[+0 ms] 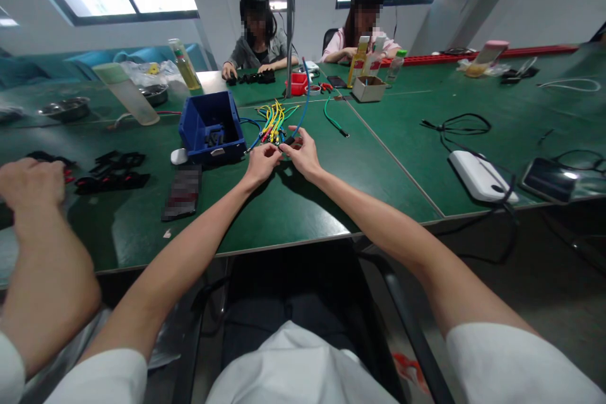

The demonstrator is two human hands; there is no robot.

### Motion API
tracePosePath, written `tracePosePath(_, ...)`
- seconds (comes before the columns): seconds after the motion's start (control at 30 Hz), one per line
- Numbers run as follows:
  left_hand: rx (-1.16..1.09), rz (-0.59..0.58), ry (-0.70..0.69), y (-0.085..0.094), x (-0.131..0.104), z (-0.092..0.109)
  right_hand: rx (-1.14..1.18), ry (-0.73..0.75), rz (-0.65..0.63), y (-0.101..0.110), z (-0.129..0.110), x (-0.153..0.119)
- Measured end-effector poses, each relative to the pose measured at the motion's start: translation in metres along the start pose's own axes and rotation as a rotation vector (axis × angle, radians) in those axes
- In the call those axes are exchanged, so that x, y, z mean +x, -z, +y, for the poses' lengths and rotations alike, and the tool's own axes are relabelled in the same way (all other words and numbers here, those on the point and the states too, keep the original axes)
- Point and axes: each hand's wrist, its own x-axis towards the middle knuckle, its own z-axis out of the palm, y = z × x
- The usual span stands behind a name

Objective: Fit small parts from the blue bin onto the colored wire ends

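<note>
Near the middle of the green table, my left hand (263, 163) and my right hand (303, 153) meet with their fingertips almost touching. A blue wire (307, 98) with a black end rises from between my right thumb and fingers, which are closed on it. My left fingers are pinched together beside that end; what they hold is too small to make out. Just beyond both hands lies a bundle of yellow, green and blue wires (273, 118). A single green wire (334, 118) with a black end lies to the right of the bundle.
Left of my hands stands a blue bin (211, 126) with black parts inside, a dark packet (182, 192) before it. Another person's arm (42, 259) reaches in at far left. Two people sit opposite. A white device (480, 177) with a cable lies at right.
</note>
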Motion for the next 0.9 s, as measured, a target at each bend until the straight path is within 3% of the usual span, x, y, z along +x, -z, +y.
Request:
tracePosePath(0.27,0.316,0.067,-0.131,-0.001,-0.008,0.013,-0.151,0.037,0.05,0.015,0.002,0.016)
tracePosePath(0.4,0.431,0.274,-0.279,0.009,-0.01,0.029,-0.259,0.072,0.065,0.026,0.004,0.023)
tracePosePath(0.53,0.592,0.464,-0.384,0.035,-0.001,0.041,-0.284,0.054,0.11,0.036,0.011,0.03)
tracePosePath(0.63,0.667,0.534,-0.335,0.059,0.017,0.05,-0.294,0.051,0.137,0.044,0.015,0.035)
tracePosePath(0.77,0.763,0.596,-0.149,0.091,0.049,0.055,-0.356,0.037,0.184,0.055,0.02,0.041)
tracePosePath(0.9,0.909,0.43,0.074,0.109,0.072,0.038,-0.454,0.013,0.218,0.063,0.025,0.046)
